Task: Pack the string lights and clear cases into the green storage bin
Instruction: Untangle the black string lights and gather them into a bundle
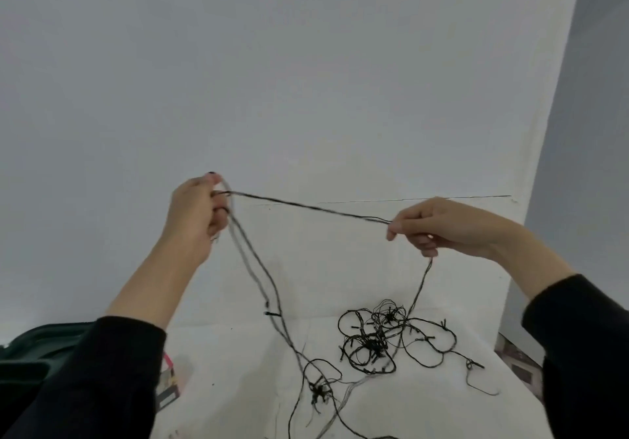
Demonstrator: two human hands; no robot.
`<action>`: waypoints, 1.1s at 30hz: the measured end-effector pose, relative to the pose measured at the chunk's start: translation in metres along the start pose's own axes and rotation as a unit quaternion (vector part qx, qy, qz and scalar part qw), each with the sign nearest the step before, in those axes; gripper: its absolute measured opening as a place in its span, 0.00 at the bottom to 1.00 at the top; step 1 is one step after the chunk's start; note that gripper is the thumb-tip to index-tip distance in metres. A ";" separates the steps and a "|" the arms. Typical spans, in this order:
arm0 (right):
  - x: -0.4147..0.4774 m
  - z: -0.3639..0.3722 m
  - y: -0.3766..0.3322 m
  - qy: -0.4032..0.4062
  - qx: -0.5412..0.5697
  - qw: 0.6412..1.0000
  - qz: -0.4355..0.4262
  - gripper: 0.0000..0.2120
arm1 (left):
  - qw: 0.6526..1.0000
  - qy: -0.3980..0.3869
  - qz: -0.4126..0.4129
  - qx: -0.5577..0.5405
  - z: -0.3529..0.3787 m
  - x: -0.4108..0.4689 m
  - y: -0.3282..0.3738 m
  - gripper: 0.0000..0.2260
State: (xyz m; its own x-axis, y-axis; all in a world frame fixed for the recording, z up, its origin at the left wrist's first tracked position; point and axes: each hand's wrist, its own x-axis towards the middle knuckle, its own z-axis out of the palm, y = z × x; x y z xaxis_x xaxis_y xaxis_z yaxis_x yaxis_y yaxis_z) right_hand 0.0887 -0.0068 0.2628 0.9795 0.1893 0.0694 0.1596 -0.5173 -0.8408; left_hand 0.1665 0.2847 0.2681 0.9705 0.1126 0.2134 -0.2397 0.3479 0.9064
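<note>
Strand of string lights (388, 317) is pinched taut btwn left hand (199, 213) & right hand (439, 225); rest lies tangled on bench (238, 353). Even loops should be wound, knots eased — not yanked — then laid in green bin (30, 346), lower left.

One head-worn wide-angle view, facing forward and slightly down, close over the person's arms, plain pale grey wall (306, 64) filling the upper half, white cloth-covered counter (442, 408) low in frame, dark green plastic storage bin (30, 353) cropped at lower left, black sleeves (102, 377) in both bottom corners.
</note>
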 end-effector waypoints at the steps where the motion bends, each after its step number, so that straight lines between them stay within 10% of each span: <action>1: -0.004 -0.005 0.007 0.004 0.015 1.000 0.017 0.12 | 1.000 0.013 0.004 0.028 -0.008 0.004 -0.002 0.11; 8: -0.006 -0.002 -0.023 0.008 0.077 0.995 -0.062 0.11 | 0.897 -0.111 0.026 0.427 0.008 -0.016 -0.022 0.10; 15: 0.018 0.036 -0.059 0.012 -0.019 0.993 -0.116 0.12 | 0.936 -0.238 0.009 0.260 0.062 -0.048 -0.016 0.11; 26: 0.008 0.002 -0.004 -0.002 0.006 1.000 -0.021 0.11 | 0.999 -0.029 -0.010 0.032 0.013 -0.007 -0.004 0.11; 33: -0.004 -0.013 0.019 -0.042 0.025 0.999 0.024 0.12 | 0.997 0.031 -0.003 0.068 -0.010 0.010 -0.017 0.12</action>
State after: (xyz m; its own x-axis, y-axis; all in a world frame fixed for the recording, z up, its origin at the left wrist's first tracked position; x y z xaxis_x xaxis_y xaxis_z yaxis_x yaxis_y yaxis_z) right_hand 0.0895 -0.0283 0.2535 0.9718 0.2355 -0.0146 0.1047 -0.4860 -0.8677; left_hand 0.1796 0.2890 0.2516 0.9673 0.1700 0.1882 -0.2234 0.2198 0.9496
